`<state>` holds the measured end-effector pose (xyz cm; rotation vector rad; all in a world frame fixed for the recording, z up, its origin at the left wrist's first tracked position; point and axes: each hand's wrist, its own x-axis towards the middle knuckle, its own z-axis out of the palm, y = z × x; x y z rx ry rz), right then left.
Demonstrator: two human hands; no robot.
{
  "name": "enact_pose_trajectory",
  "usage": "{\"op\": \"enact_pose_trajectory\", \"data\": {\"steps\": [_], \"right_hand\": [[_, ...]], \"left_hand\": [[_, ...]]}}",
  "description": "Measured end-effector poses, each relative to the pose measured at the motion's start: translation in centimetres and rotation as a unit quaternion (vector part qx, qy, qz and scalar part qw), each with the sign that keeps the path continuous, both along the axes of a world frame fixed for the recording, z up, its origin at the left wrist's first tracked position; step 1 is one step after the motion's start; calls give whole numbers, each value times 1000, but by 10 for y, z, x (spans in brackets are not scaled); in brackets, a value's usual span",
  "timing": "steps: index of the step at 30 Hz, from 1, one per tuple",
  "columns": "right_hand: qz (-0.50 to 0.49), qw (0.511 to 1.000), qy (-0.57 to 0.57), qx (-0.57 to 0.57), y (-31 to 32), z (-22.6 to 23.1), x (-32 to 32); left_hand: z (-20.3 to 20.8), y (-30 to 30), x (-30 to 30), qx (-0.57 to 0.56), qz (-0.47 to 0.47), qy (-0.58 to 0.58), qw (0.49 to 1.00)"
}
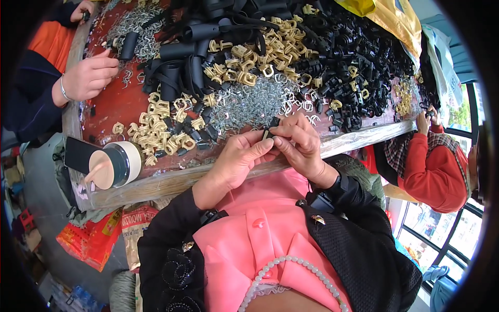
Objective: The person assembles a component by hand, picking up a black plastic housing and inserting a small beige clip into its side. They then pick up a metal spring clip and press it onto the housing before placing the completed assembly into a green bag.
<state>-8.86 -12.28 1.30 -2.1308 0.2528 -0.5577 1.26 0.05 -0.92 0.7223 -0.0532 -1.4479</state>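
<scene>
The small black part (275, 122) sits at the meeting point of the two hands, straight ahead of the chest and above the near edge of the worktop (112, 112). The left hand (240, 155) comes to it from the lower left, the right hand (302, 147) from the right. Both are closed to a fingertip pinch, thumbs facing each other, with the part gripped between them; neither looks clearly nearer. Its long axis seems to slant from upper right to lower left, a thin pale strip (266, 134) showing at the lower end, though the fingers cover so much that I can't be sure of the slant or whether the strip is a separate piece.

Just beyond the fingertips lies the clear pile (249, 104), with the tan clips (161, 122) off to the left and the black clips (345, 57) up to the right. The wrapped edge (208, 174) of the worktop runs under the wrists. Space opens toward the pink apron (260, 195), and a strip of red worktop shows at far left, near a co-worker's hand (93, 75) (the cup (125, 164) stands on that side too, close to the corner).
</scene>
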Motion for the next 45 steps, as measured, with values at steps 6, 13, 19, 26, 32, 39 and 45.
{"op": "enact_pose_trajectory", "data": {"steps": [6, 13, 19, 26, 32, 39, 45], "right_hand": [[15, 998, -10, 61, -3, -1, 5], [94, 991, 46, -85, -25, 29, 91], [92, 920, 68, -374, -3, 7, 170], [59, 911, 95, -397, 15, -8, 173], [111, 968, 15, -226, 9, 13, 158], [65, 992, -50, -94, -15, 38, 118], [15, 992, -68, 101, -35, 33, 70]], "left_hand": [[-1, 12, 5, -6, 23, -6, 1000], [4, 42, 21, -2, 36, -133, 990], [9, 63, 29, 29, 50, -187, 981], [2, 70, 29, 34, 49, -168, 984], [3, 72, 27, 16, 110, -91, 990], [5, 68, 25, -5, 119, -112, 987], [15, 54, 28, -21, 124, -103, 987]]}}
